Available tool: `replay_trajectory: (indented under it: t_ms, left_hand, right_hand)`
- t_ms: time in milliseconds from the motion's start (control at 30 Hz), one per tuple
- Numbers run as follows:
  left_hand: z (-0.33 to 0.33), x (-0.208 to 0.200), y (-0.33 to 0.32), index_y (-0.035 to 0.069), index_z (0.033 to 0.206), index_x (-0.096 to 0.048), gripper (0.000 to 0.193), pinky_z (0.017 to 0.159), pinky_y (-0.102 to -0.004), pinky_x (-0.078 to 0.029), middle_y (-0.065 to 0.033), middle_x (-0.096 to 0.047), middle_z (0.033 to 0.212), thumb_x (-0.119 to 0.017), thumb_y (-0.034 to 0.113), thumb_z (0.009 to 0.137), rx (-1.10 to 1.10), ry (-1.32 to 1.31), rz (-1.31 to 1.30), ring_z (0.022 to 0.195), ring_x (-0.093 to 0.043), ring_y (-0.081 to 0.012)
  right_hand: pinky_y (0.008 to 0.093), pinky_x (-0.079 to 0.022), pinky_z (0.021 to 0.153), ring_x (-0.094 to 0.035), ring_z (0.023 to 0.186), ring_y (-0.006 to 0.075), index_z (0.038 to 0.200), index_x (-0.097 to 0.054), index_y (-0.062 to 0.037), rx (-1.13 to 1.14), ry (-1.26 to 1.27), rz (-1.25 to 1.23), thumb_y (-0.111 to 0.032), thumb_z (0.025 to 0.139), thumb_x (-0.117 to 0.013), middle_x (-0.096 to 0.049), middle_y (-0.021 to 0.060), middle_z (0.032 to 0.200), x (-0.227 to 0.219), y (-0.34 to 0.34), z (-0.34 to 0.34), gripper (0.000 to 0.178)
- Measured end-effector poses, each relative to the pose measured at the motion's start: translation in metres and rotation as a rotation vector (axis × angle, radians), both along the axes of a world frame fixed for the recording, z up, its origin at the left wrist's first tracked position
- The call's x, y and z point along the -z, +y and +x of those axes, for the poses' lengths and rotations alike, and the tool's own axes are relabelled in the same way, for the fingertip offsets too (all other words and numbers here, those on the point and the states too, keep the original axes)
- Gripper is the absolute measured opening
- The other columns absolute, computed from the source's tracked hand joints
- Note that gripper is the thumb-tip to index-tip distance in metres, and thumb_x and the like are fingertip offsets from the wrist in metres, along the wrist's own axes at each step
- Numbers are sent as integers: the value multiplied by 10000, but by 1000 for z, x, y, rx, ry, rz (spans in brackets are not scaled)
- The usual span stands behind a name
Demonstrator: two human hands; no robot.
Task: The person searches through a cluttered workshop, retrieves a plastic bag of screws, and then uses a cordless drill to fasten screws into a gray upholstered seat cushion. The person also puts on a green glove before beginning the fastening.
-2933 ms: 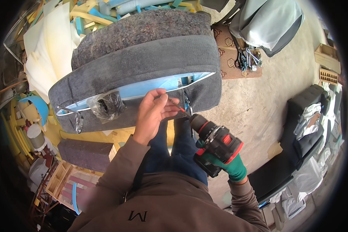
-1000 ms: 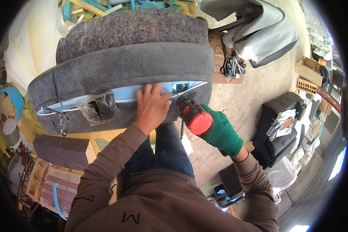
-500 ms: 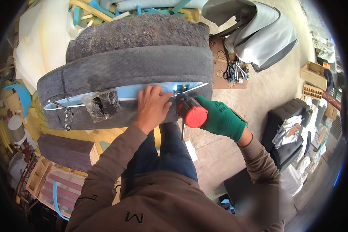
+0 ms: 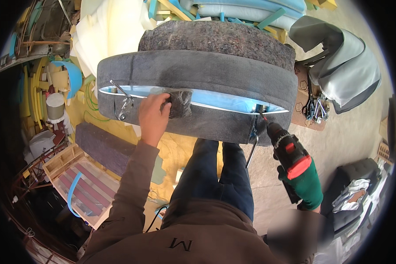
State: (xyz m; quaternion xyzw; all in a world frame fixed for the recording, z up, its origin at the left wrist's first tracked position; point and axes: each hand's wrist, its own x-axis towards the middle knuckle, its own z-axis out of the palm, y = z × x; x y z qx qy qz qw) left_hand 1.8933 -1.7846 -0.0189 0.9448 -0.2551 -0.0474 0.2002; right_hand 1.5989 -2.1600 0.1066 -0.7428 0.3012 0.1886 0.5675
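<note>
A grey upholstered piece (image 4: 198, 66) stands before me, with a long slit showing light blue lining (image 4: 215, 102). My left hand (image 4: 154, 116) is at the left end of a clear plastic bag (image 4: 180, 104) with dark contents. Its fingers are curled together; whatever they pinch is hidden. In a green glove, my right hand (image 4: 307, 187) grips a red and black cordless drill (image 4: 290, 149), its bit angled toward the slit's right end. A metal clamp (image 4: 126, 104) bites the slit's left edge, and another clamp (image 4: 252, 152) hangs near the right end.
Foam offcuts (image 4: 176, 9) and pale foam sheets (image 4: 105, 35) lie behind the piece. Scissors and metal tools (image 4: 319, 110) rest on a brown mat to the right, beside draped grey fabric (image 4: 347, 66). A slatted wooden frame (image 4: 86, 185) lies at lower left.
My left hand has gone from the lining to the plastic bag. The drill has drawn back from the slit toward me and to the right. The whole view has shifted.
</note>
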Motion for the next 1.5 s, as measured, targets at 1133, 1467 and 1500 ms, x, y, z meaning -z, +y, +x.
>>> replay_trajectory:
  t_ms: [1133,1467,1500]
  left_hand:
    - [-145,6,-110,27,1247,-679,235,928,-297,-526,4,-641,992,-558,226,1215,-136,1576,-757,955,-609,-99]
    - [-120,3,-123,26,1168,-685,223,922,-296,-542,-19,-604,1067,-556,201,1219,246,1443,-498,968,-621,-121]
    - [-118,2,-125,22,1158,-687,224,915,-295,-539,-21,-602,1072,-563,200,1215,273,1442,-480,961,-620,-121]
  right_hand:
    - [512,-543,1177,-677,1338,440,1403,-779,-129,117,-29,322,-243,860,-919,-720,179,1448,-9,48,-84,572]
    - [472,-586,1087,-716,1244,360,1393,-761,-89,157,-62,343,-197,874,-917,-761,145,1366,-5,46,-97,553]
    - [428,-596,1049,-741,1177,280,1389,-744,-63,65,-171,223,-175,890,-914,-790,114,1303,0,42,-98,539]
